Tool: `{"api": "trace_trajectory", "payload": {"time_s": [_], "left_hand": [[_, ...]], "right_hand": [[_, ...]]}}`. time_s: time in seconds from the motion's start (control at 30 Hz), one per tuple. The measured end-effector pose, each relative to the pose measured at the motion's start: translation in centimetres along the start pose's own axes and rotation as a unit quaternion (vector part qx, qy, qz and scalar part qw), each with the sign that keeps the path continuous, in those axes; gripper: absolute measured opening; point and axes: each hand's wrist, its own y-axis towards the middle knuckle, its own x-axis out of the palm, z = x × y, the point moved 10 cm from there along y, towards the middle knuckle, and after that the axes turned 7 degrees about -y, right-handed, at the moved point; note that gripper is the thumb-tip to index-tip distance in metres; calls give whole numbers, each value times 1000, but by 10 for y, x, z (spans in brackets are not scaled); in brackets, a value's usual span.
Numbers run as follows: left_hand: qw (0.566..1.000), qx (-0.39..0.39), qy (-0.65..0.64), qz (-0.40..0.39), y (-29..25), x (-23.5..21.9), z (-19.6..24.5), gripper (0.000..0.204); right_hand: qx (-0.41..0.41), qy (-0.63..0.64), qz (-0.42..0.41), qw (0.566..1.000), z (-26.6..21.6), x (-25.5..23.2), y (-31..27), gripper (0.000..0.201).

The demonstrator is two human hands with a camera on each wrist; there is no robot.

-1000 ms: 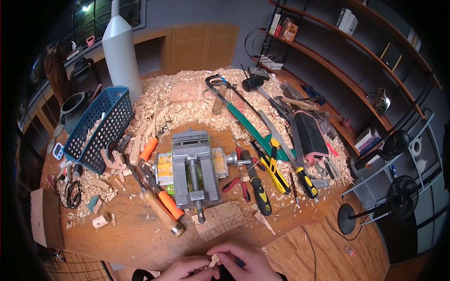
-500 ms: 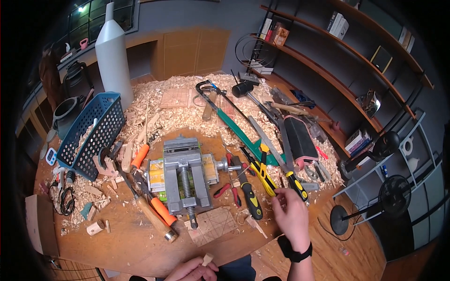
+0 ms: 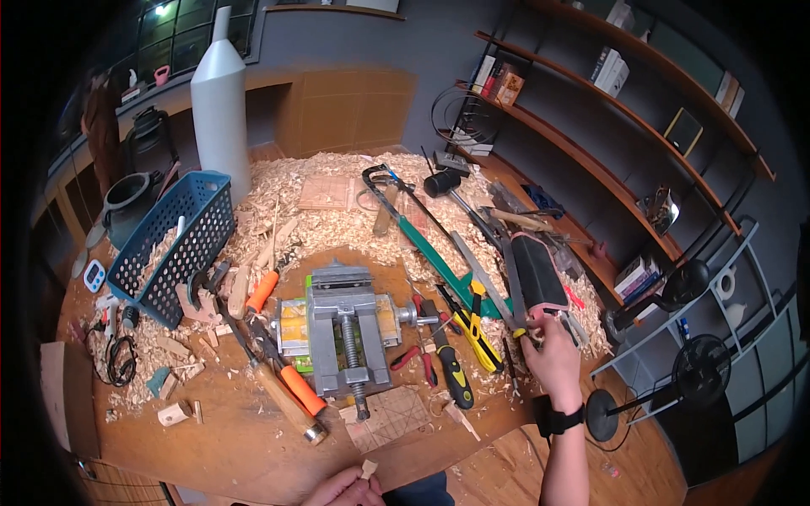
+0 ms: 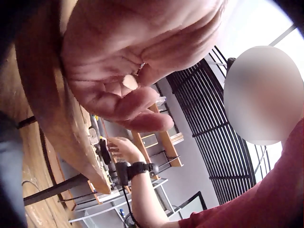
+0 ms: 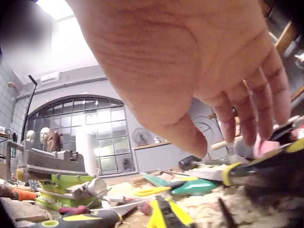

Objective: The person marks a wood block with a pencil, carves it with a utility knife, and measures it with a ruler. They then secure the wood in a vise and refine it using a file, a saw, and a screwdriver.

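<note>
Low at the table's front edge, my left hand (image 3: 336, 489) pinches a small pale piece of carved wood (image 3: 369, 469); its end shows between the curled fingers in the left wrist view. My right hand (image 3: 554, 361) reaches out over the tools at the right, palm down. In the right wrist view its fingers (image 5: 244, 109) extend loosely downward with nothing held between them. Just below them lies a black and yellow handle (image 5: 266, 168), partly covered by the hand in the head view. Beyond the fingertips is a black pouch with pink edging (image 3: 537, 270).
A grey vise (image 3: 348, 325) stands mid-table. To its right lie a yellow utility knife (image 3: 479, 341), a black-yellow handled tool (image 3: 456, 379) and a green hacksaw (image 3: 430, 244). Orange-handled tools (image 3: 302, 390) and a blue basket (image 3: 181, 253) are at left. Wood shavings (image 3: 337, 223) cover the back.
My right hand has left the wooden piece and moved forward and right, past the utility knife to the pouch's near end. The left hand keeps the piece near the table edge.
</note>
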Motion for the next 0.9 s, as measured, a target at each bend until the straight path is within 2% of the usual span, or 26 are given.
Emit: {"api": "trace_trajectory", "payload": {"time_s": [0.07, 0.13, 0.2, 0.27, 0.4, 0.47, 0.53, 0.57, 0.63, 0.7, 0.77, 0.8, 0.87, 0.9], "left_hand": [[1000, 3, 0, -11, 1, 2, -1, 27], [1000, -4, 2, 5, 4, 1, 2, 28], [1000, -5, 4, -2, 7, 2, 2, 29], [1000, -7, 8, -6, 7, 3, 2, 29], [1000, 11, -3, -5, 5, 5, 6, 29], [1000, 16, -13, 9, 4, 3, 4, 29], [999, 35, -38, 16, 3, -1, 1, 32], [998, 37, -40, 24, 3, -6, 0, 32], [998, -35, -53, -13, 5, -6, -13, 26], [998, -42, -47, -16, 7, -5, -13, 26], [998, -48, -36, -24, 9, -4, -14, 26], [998, -45, -33, -24, 9, -3, -13, 25], [999, -38, -32, -21, 8, -3, -10, 25], [999, -33, -31, -24, 8, -2, -7, 25]], "right_hand": [[29, 0, -31, 999, 14, 6, -12, 23], [-69, -4, 87, 994, -24, -25, -27, 21], [-90, 86, 23, 992, -43, -7, -42, 21], [-88, 52, -16, 995, -51, 15, -42, 26], [-104, 15, -19, 994, -55, 40, -25, 31], [-126, 4, -19, 992, -63, 37, -26, 30], [-105, 14, -50, 993, -60, 33, -31, 28], [-58, 64, -95, 992, -57, 26, -35, 30], [-40, 125, -109, 985, -42, 29, -45, 32], [-37, 147, -118, 981, -26, 34, -49, 34], [68, 295, -222, 927, -9, 57, -56, 39], [69, 295, -220, 927, -10, 52, -58, 39], [165, 472, -297, 813, -16, 53, -73, 43], [189, 480, -326, 792, -13, 56, -83, 45]]}}
